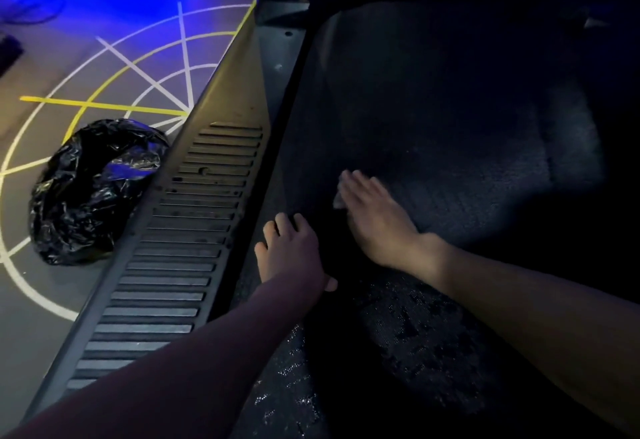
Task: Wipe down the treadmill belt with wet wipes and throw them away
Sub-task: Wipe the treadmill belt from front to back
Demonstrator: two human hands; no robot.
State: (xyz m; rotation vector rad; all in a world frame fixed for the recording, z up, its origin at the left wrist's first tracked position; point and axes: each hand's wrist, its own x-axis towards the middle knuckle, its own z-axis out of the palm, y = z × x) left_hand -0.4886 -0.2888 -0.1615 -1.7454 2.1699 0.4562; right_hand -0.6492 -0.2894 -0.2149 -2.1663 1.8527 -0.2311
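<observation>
The right hand (375, 222) lay flat on the treadmill belt (467, 168), its grip spread, straight fingers pressing the wet wipe (341, 198) down, probably so the whole palm could drive it. The left hand (292, 251) rested on the belt near the ribbed side rail (194, 231), grip relaxed and holding nothing, seemingly a prop. 1 black trash bag (93, 189) sat on the floor (45, 300) just beside the rail, handy for the wipe.

Wet wipe (340, 196) mostly hidden under blurred right hand (375, 222), perhaps crumpled, far belt (450, 120) dark
</observation>
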